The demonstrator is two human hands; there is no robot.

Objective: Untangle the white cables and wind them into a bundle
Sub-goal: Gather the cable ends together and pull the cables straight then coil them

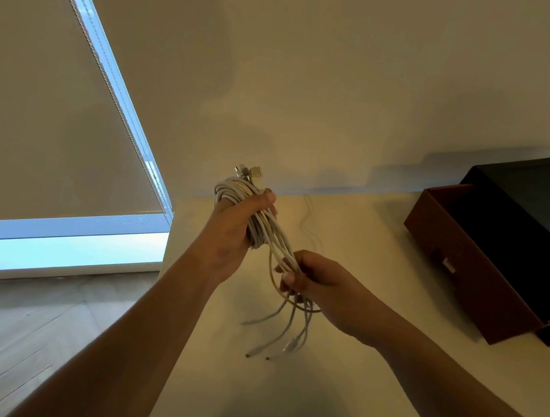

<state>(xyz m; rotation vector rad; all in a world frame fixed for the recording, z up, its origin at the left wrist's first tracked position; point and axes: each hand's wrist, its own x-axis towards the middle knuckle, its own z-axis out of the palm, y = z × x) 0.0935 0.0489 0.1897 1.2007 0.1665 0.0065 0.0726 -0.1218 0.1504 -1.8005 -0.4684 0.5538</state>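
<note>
A bundle of white cables (234, 193) is looped round my left hand (234, 234), which grips it above the table with the palm facing me. Metal USB plugs (253, 173) stick out at the top of the loops. From the bundle several strands run down to my right hand (318, 281), lower and to the right, whose fingers curl round them. Below that hand the loose cable ends (289, 332) hang down, with small connectors at their tips just over the tabletop.
A cream table (335, 367) lies under both hands. A dark open box with a brown outer wall (483, 284) stands at the right. One thin white cable (308, 218) lies on the table by the wall. A window with a roller blind (55, 117) is at the left, with wooden floor below it.
</note>
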